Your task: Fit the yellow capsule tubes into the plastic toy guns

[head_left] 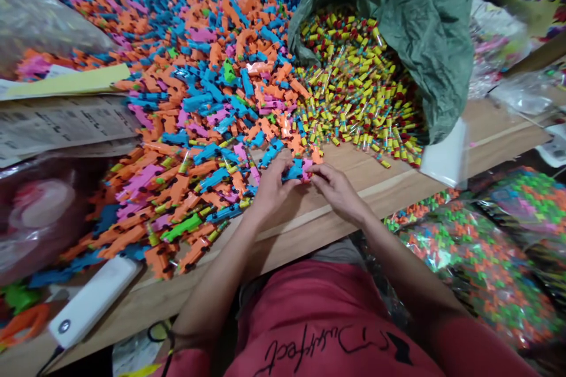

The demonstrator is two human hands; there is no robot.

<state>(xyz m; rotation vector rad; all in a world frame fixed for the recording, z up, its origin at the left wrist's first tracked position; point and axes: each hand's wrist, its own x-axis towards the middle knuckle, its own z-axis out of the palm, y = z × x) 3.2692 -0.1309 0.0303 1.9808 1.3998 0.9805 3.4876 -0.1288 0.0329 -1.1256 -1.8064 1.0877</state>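
My left hand (275, 184) is closed around a blue toy truck (292, 171) at the front edge of the pile. My right hand (335, 186) comes in from the right, thumb and fingers pinched together against a pink toy piece (306, 169) beside the blue one. Whatever sits between the right fingertips is too small to name. Left of my hands spreads a heap of orange, blue, pink and green plastic toy trucks (186, 194) with black wheels. Small clear tubes with yellow ends (354, 94) spill from a green sack (442, 53) beyond my right hand.
A white power bank (95, 300) with a cable lies at the table's (283, 241) lower left edge. Cardboard (66, 123) and a plastic bag (39, 212) are at the left. Clear bags of colourful toys (477, 265) stand below the table at the right.
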